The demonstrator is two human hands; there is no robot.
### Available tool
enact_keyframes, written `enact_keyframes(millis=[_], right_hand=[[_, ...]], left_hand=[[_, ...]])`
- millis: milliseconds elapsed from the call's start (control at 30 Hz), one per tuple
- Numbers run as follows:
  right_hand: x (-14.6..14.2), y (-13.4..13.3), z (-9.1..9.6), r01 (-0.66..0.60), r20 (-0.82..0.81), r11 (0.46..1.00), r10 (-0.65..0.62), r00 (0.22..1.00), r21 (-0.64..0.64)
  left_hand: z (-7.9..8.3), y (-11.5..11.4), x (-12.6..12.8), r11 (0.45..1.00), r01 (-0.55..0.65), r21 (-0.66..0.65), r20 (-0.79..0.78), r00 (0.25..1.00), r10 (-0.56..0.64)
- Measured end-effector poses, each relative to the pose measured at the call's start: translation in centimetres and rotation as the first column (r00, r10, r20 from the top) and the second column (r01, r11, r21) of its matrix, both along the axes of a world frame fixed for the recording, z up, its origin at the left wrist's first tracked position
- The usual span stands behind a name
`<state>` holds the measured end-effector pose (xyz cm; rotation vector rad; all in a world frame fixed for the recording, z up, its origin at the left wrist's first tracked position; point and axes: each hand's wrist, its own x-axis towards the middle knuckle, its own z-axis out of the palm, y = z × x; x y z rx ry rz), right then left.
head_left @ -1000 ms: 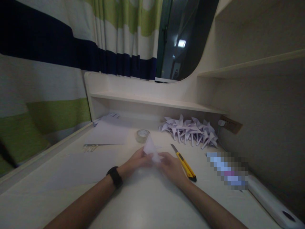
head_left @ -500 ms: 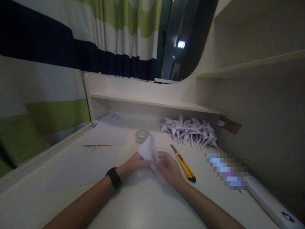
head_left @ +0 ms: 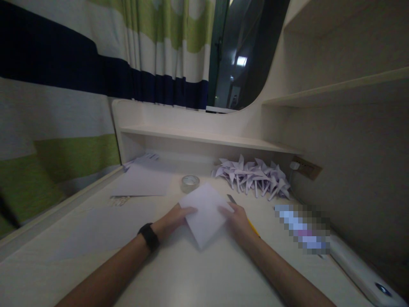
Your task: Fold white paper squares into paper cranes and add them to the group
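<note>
A white sheet of paper (head_left: 206, 214) lies spread as a diamond just over the desk (head_left: 191, 277), gripped from both sides. My left hand (head_left: 172, 219), with a black band on its wrist, pinches the sheet's left corner. My right hand (head_left: 239, 221) grips its right corner. Behind my right hand lies a yellow utility knife (head_left: 231, 198), mostly hidden, with only its blade tip showing clearly.
A roll of clear tape (head_left: 190, 183) stands just beyond the sheet. A pile of folded paper shapes (head_left: 252, 177) lies at the back right under a low shelf (head_left: 207, 136). Flat sheets (head_left: 143, 180) lie at the back left. A long white object (head_left: 361, 273) lies along the right wall.
The paper was a small folded shape held upright between my hands. It now lies opened out into a flat sheet, and my hands have moved apart to its corners.
</note>
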<state>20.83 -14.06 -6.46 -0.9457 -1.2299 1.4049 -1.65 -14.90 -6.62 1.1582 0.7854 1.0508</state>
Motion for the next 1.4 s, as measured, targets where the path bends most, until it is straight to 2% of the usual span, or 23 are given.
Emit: enact_keyframes(millis=[67, 200, 333, 500, 600, 700, 800, 867, 1000, 1133, 1267, 1333, 1400], right_hand=[[0.6, 0.4, 0.1, -0.031, 0.032, 0.999, 0.031, 0.999, -0.018], [1.3, 1.1, 0.3, -0.062, 0.046, 0.998, 0.062, 0.997, -0.015], [1.8, 1.4, 0.7, -0.073, 0.056, 0.997, 0.073, 0.996, -0.008], [2.9, 1.1, 1.6, -0.275, 0.151, 0.958, 0.283, 0.947, -0.076], [3.3, 1.0, 2.2, -0.313, 0.146, 0.945, 0.324, 0.935, -0.097], [3.2, 0.9, 2.3, -0.313, 0.086, 0.946, 0.32, 0.943, -0.09], [3.0, 0.7, 2.2, -0.31, 0.048, 0.948, 0.314, 0.948, -0.075], [3.0, 0.7, 2.1, -0.326, 0.036, 0.943, 0.329, 0.944, -0.065], [3.3, 0.8, 2.1, -0.347, 0.035, 0.935, 0.35, 0.936, -0.078], [3.2, 1.1, 1.8, -0.277, 0.036, 0.956, 0.282, 0.959, -0.099], [2.0, 1.2, 1.2, -0.053, -0.027, 0.999, 0.052, 0.998, -0.013], [1.4, 1.1, 0.9, 0.056, -0.032, 0.998, -0.055, 0.998, 0.039], [0.9, 0.9, 0.6, 0.111, 0.03, 0.988, -0.115, 0.993, 0.112]], left_hand=[[0.7, 0.0, -0.7, 1.0, 0.002, 0.004, -0.051, 0.999, -0.002], [2.0, 0.1, -2.1, 0.996, -0.021, 0.092, -0.233, 0.971, 0.042], [2.4, 0.4, -3.1, 0.995, -0.016, 0.099, -0.347, 0.936, 0.049], [2.8, 0.5, -3.6, 0.989, 0.036, 0.146, -0.382, 0.924, 0.023], [3.3, 0.5, -3.8, 0.985, 0.037, 0.171, -0.416, 0.909, 0.038], [3.4, 0.4, -3.8, 0.982, 0.007, 0.187, -0.409, 0.91, 0.071], [3.1, 0.4, -3.7, 0.983, 0.027, 0.182, -0.349, 0.936, 0.039], [2.9, 0.3, -3.7, 0.985, 0.051, 0.164, -0.297, 0.955, 0.0], [3.1, 0.1, -4.0, 0.995, 0.024, 0.098, -0.245, 0.97, 0.001], [3.0, 0.3, -4.0, 0.999, 0.027, 0.044, -0.204, 0.979, -0.017], [2.5, 0.6, -2.8, 0.997, -0.076, -0.017, 0.033, 0.997, 0.077], [2.3, 0.3, -1.9, 0.995, -0.058, -0.078, 0.117, 0.991, 0.067], [2.2, -0.1, -1.1, 0.993, 0.026, -0.115, 0.135, 0.991, -0.011]])
